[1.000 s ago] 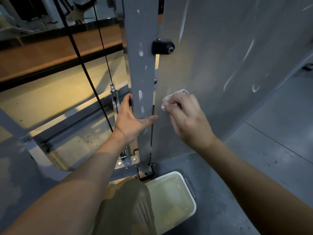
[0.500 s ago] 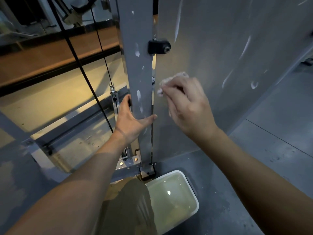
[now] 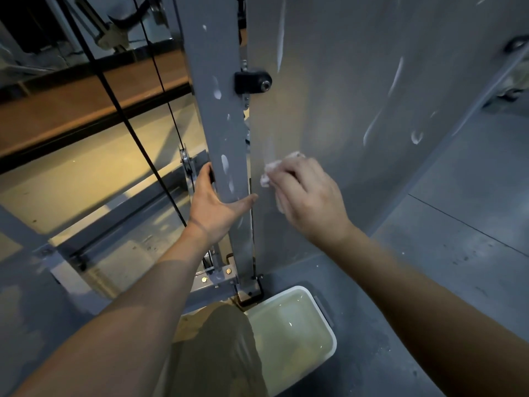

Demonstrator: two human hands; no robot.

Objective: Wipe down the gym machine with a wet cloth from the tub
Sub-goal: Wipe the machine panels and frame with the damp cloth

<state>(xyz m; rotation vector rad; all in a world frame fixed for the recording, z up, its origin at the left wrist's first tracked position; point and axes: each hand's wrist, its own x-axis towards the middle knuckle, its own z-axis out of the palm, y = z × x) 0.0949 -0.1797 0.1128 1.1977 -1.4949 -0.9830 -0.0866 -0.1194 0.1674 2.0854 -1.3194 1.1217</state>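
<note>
One broad grey panel (image 3: 372, 110) of the gym machine fills the right of the view, streaked with white smears, and along its left edge stands a grey upright post (image 3: 217, 110), also spotted white. On the floor at the foot of the post sits the white tub (image 3: 332, 336) of cloudy water. The left hand (image 3: 214, 207) grips the post, thumb laid across its front face and fingers curled round behind, while the right hand (image 3: 312, 202), fingers bent and closed on the white cloth (image 3: 274, 167), presses it against the panel just beside the post, below a small black knob (image 3: 253, 81).
</note>
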